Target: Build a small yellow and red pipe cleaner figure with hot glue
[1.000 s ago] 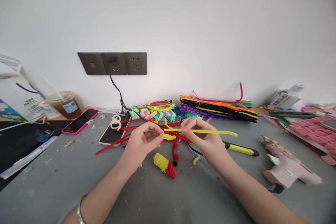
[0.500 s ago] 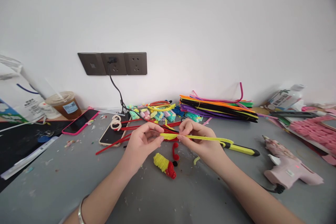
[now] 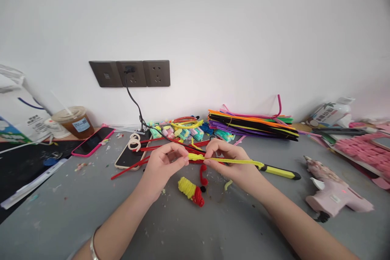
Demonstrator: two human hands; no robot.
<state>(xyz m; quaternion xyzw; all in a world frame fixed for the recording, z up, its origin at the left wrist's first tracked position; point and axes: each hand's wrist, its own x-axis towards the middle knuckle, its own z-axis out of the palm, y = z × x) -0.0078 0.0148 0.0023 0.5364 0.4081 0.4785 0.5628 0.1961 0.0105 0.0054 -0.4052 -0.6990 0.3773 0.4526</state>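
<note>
A yellow pipe cleaner (image 3: 234, 161) is held level above the table between both hands. My left hand (image 3: 166, 164) pinches its folded left end between thumb and fingers. A short way along, my right hand (image 3: 227, 158) pinches it too, and its long free part runs out to the right past that hand. Below my hands lies a wound yellow and red pipe-cleaner piece (image 3: 189, 190), with a small black ball (image 3: 203, 189) at its red end. A curled red pipe cleaner (image 3: 203, 175) is just beyond it.
Red pipe cleaners (image 3: 131, 167) lie partly over a phone (image 3: 123, 160). Behind is a pipe-cleaner bundle (image 3: 252, 126). A yellow-black cutter (image 3: 282, 172) and a pink glue gun (image 3: 335, 199) sit right. Left are a pink-cased phone (image 3: 94, 141) and a drink cup (image 3: 74, 124).
My right hand has shifted slightly left along the yellow pipe cleaner, closer to my left hand. The stretch between the hands now looks bunched or twisted.
</note>
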